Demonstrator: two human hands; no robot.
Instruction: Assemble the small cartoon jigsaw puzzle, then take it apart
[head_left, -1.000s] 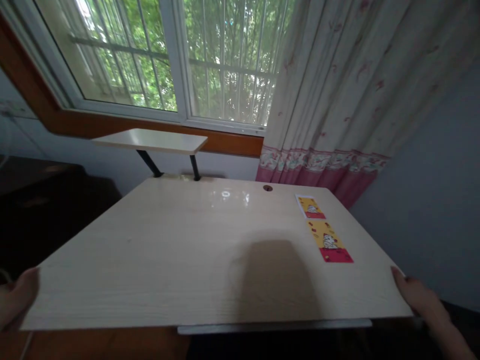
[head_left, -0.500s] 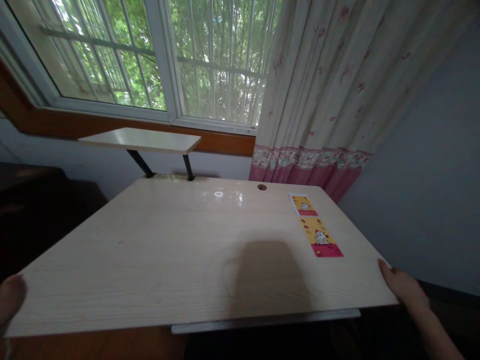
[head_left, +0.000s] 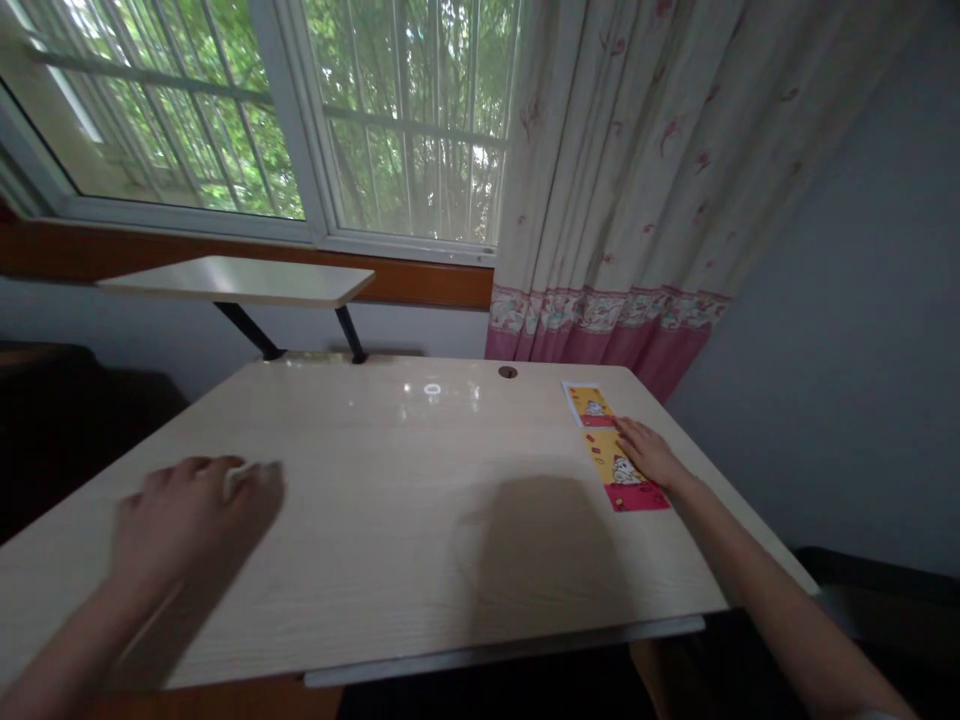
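Two printed paper cards lie end to end at the right of the pale wood desk (head_left: 360, 530). The upper card (head_left: 588, 396) and the lower card (head_left: 609, 465) are yellow and red, each with a white cartoon animal. Stretched over the right side of the lower card is my right hand (head_left: 651, 455), its fingers reaching the place where the cards meet. My left hand (head_left: 184, 505) is above the desk's left part, smeared by motion. A pale patch shows by its fingertips; I cannot make out whether it is a thing held.
A small raised shelf (head_left: 247, 278) on dark posts stands at the desk's back left. Behind are a barred window and a floral curtain (head_left: 600, 200). A round cable hole (head_left: 508, 372) sits near the back edge. A drawer or tray edge (head_left: 510, 652) juts out in front.
Both hands have left the desk's side edges and moved inward. My right hand is now at the cards, my left over the desk's left part. The view has shifted slightly right.
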